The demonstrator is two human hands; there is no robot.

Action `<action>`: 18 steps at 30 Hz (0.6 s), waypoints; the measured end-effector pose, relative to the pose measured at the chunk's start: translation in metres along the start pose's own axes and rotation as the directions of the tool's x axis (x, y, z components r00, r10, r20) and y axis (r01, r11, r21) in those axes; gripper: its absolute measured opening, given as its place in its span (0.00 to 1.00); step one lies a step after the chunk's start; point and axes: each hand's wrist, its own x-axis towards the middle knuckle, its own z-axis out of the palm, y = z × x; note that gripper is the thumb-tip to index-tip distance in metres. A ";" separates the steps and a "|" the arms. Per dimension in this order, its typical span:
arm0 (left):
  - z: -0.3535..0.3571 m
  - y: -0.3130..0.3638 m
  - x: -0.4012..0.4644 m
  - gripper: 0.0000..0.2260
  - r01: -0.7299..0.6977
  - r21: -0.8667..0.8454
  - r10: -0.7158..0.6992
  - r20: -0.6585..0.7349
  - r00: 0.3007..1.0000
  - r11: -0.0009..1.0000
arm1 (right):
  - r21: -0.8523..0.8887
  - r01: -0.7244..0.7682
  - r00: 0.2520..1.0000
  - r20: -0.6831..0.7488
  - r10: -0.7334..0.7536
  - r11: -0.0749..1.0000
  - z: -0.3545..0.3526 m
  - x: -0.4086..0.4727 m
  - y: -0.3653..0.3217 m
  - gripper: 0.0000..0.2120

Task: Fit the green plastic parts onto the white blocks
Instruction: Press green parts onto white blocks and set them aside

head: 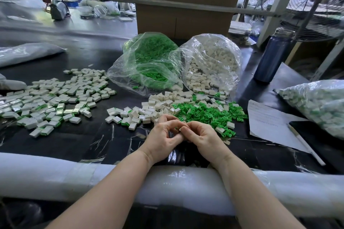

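My left hand (163,136) and my right hand (202,136) meet at the table's near middle, fingertips curled together around a small white block (179,129) that is mostly hidden. Just beyond them lies a loose pile of green plastic parts (208,113) mixed with white blocks (160,105). A spread of fitted blocks with green edges (54,96) covers the left side. Behind stand an open clear bag of green parts (149,61) and an open bag of white blocks (212,61).
A sheet of paper (268,122) and a white pen (305,145) lie at the right, beside a bag of fitted blocks (316,104). A dark blue bottle (271,57) stands behind. Cardboard boxes (182,18) rise at the back. A padded white roll (186,184) edges the table front.
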 end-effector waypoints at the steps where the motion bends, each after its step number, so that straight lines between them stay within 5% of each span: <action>1: 0.000 0.000 0.000 0.11 -0.004 -0.004 0.004 0.003 1.000 1.000 | 0.005 0.001 1.000 -0.001 -0.001 1.000 0.000 0.000 0.001 0.04; 18: 0.001 0.000 -0.001 0.07 -0.018 -0.041 0.021 0.065 0.998 0.999 | 0.161 -0.023 1.000 0.004 0.023 0.987 -0.001 -0.003 -0.003 0.07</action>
